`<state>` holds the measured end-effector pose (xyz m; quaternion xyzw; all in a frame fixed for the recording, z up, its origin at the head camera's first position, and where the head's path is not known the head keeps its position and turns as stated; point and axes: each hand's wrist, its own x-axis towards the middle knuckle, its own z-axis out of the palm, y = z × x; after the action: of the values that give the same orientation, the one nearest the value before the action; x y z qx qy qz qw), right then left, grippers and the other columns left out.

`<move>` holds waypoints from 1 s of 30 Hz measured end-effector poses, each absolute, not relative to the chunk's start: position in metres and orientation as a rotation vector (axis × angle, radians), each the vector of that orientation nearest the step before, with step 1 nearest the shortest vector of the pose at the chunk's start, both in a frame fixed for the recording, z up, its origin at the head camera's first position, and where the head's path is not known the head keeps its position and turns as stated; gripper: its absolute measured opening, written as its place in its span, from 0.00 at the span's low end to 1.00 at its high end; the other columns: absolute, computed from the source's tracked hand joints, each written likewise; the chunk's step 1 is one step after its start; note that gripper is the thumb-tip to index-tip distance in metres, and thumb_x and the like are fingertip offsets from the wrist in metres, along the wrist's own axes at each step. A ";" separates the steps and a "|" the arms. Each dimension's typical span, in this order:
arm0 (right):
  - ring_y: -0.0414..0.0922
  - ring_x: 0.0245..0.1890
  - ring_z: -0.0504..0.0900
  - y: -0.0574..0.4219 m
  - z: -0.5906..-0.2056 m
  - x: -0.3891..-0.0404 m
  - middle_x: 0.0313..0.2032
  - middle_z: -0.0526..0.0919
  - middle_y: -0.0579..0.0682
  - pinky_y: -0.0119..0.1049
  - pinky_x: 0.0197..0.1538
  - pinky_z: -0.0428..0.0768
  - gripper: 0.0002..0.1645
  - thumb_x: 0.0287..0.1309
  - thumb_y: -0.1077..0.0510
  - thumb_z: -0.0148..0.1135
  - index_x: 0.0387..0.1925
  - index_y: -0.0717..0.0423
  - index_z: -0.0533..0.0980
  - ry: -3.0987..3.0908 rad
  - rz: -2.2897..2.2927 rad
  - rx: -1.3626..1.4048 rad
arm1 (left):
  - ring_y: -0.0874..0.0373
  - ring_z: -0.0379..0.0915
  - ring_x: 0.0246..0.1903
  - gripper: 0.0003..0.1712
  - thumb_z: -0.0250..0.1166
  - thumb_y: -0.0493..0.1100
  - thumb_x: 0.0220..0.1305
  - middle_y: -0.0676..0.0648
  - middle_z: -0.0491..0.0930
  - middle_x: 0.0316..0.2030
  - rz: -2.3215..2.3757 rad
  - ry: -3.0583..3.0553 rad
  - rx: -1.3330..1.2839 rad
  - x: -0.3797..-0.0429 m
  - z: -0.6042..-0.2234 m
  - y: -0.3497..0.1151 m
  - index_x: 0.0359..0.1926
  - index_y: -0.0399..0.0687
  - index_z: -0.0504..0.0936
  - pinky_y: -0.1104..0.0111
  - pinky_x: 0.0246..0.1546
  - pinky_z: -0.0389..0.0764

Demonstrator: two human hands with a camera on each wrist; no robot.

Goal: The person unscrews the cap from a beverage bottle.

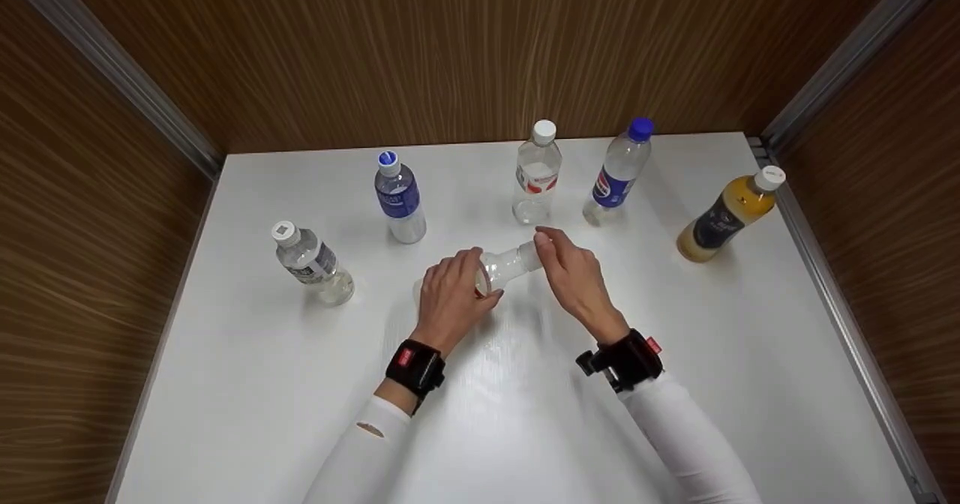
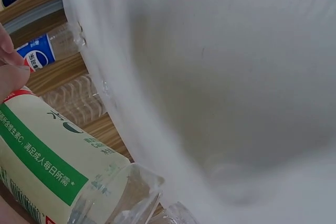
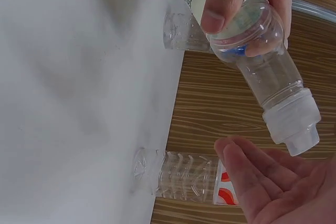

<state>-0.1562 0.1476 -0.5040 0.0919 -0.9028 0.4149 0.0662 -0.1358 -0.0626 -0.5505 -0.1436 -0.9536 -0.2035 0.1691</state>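
My left hand [image 1: 454, 294] grips a clear plastic bottle [image 1: 510, 265] round its middle, above the white table. The bottle is tilted, its neck toward the right hand. In the left wrist view its cream label [image 2: 68, 145] has a green band. A frosted cap [image 3: 294, 121] with a narrower tip sits on the neck, seen in the right wrist view. Beside that cap is my right hand [image 1: 577, 279], thumb and fingers loosely extended. The right wrist view shows the right fingertips [image 3: 231, 148] just off the cap, with nothing between them.
Across the back of the table stand a blue-labelled bottle [image 1: 400, 200], a white-capped bottle [image 1: 536, 181] and a blue-capped bottle [image 1: 619, 174]. Another clear bottle [image 1: 315, 264] is at left, an amber drink bottle [image 1: 724, 219] at right. Wood-grain panels [image 1: 480, 54] enclose the table.
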 end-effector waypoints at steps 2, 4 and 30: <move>0.54 0.40 0.87 0.145 -0.505 -0.157 0.44 0.89 0.59 0.53 0.43 0.82 0.30 0.80 0.42 0.45 0.57 0.62 0.80 -2.735 1.240 0.268 | 0.46 0.81 0.47 0.43 0.80 0.60 0.53 0.44 0.84 0.51 -0.573 -2.709 -0.412 -0.135 -0.550 -0.062 0.63 0.43 0.76 0.51 0.50 0.80; 0.50 0.33 0.87 0.143 -0.506 -0.157 0.36 0.89 0.55 0.48 0.36 0.80 0.29 0.79 0.41 0.46 0.53 0.61 0.81 -2.748 1.249 0.248 | 0.46 0.81 0.47 0.43 0.80 0.60 0.53 0.43 0.84 0.51 -0.574 -2.711 -0.414 -0.135 -0.550 -0.062 0.63 0.42 0.76 0.51 0.50 0.80; 0.42 0.22 0.78 0.144 -0.510 -0.157 0.24 0.84 0.49 0.40 0.27 0.76 0.15 0.75 0.50 0.59 0.39 0.59 0.75 -2.635 1.243 0.408 | 0.53 0.82 0.43 0.38 0.79 0.55 0.54 0.47 0.84 0.49 -0.973 -2.888 -0.538 -0.139 -0.535 -0.067 0.62 0.45 0.76 0.56 0.42 0.84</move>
<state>-0.1568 0.1440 -0.5104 0.1381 -0.8912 0.4203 0.0998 -0.1385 -0.0667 -0.5352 -0.1739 -0.9329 -0.3145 0.0235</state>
